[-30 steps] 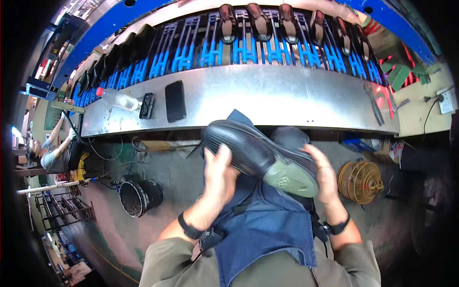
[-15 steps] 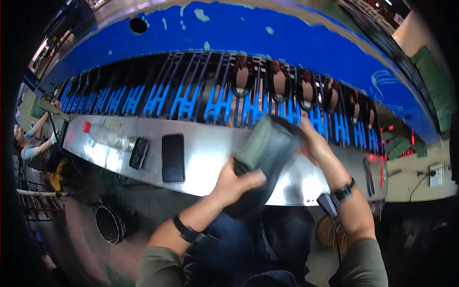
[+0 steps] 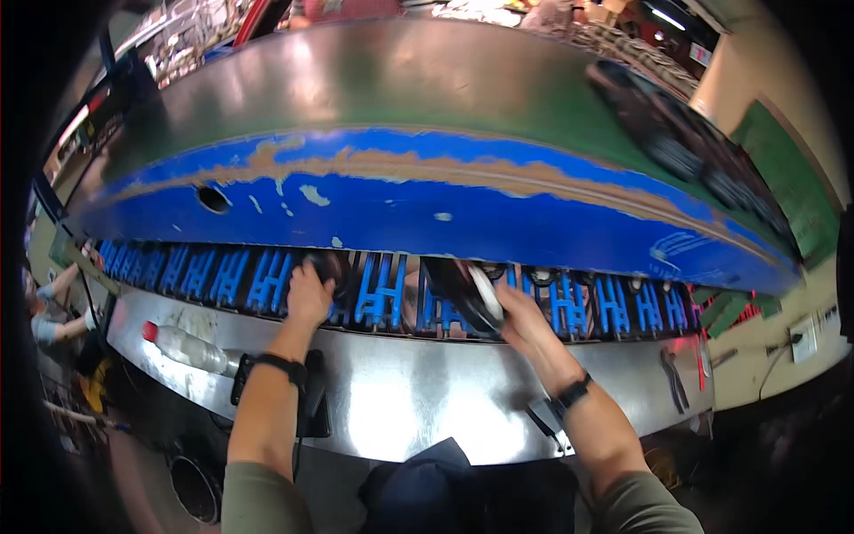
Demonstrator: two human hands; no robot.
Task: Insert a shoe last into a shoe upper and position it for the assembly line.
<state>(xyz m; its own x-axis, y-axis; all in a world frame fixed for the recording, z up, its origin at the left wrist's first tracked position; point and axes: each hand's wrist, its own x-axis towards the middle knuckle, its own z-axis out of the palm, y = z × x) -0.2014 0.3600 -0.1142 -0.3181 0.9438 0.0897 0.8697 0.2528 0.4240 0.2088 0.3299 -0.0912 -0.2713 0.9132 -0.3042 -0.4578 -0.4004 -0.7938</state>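
Note:
My right hand (image 3: 527, 319) is closed on a dark shoe (image 3: 455, 289) with a pale strip along one side, held tilted over the blue-pronged rack (image 3: 381, 294). Further left, my left hand (image 3: 310, 292) has its fingers curled round another dark shoe (image 3: 332, 270) at the rack. The upper edge of the rack and part of that shoe are hidden beneath the blue panel (image 3: 374, 214). More dark shoes sit between the prongs right of my right hand, mostly covered by the panel.
On the metal ledge (image 3: 391, 383) lie a clear bottle (image 3: 191, 349) with a red cap and, at the right, a plier-like tool (image 3: 673, 381). My left forearm partly covers dark items. Dark shoes (image 3: 680, 142) rest on the upper surface. Another person (image 3: 58, 307) works at far left.
My hands, earlier together on a blurred dark and green bundle over the ledge, have parted, each at the rack with a dark shoe. The view has tilted up, showing more of the upper surface.

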